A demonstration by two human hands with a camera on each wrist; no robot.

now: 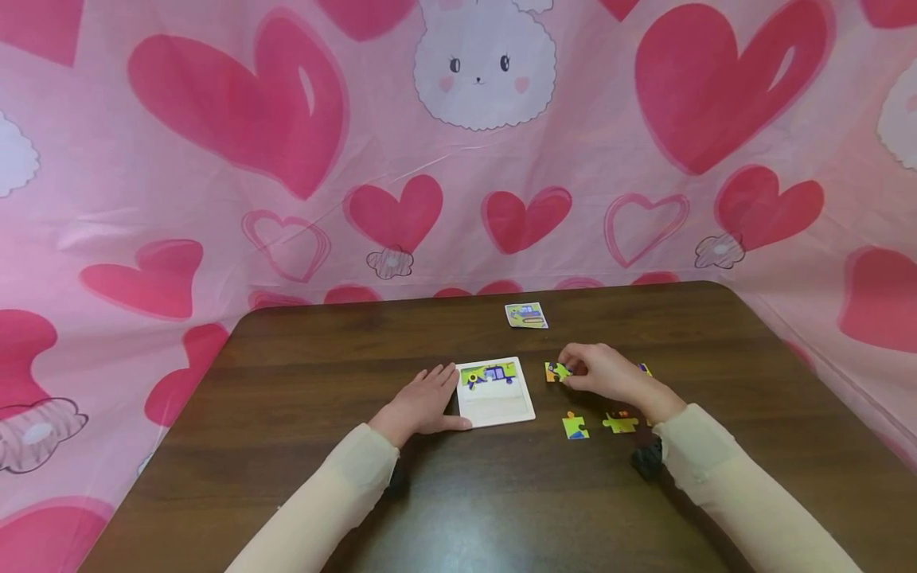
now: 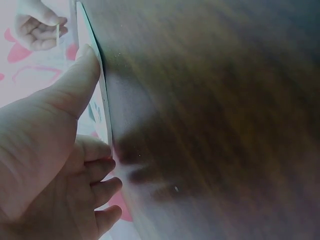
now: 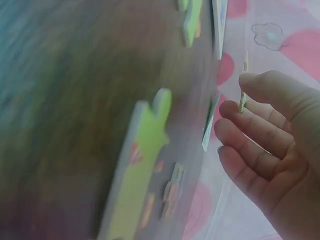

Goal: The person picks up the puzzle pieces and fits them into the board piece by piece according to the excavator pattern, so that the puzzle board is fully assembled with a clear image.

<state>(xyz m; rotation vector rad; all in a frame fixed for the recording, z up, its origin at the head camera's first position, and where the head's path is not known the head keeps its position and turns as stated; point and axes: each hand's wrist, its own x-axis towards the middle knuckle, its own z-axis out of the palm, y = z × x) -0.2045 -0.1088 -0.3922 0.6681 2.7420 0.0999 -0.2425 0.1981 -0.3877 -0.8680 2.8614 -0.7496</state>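
My right hand (image 1: pixel 609 372) pinches a small green jigsaw piece (image 3: pixel 244 92) between thumb and fingertips, seen edge-on in the right wrist view. In the head view it shows green and orange beside the fingertips, right of a white puzzle tray (image 1: pixel 501 419). Along the tray's back inside lies a picture strip (image 1: pixel 494 374) of a blue vehicle on green; the front part is bare white. My left hand (image 1: pixel 424 402) rests at the tray's left side, its fingers stretched along the edge and the thumb (image 2: pixel 85 67) at the near corner.
Loose pieces lie to the right: a green-and-blue one (image 1: pixel 575 426), a green-and-orange one (image 1: pixel 620 422) and others partly hidden by the right hand. A picture card (image 1: pixel 526 315) lies at the back of the brown table (image 1: pixel 322 342). A pink heart-patterned cloth (image 1: pixel 458 159) hangs behind.
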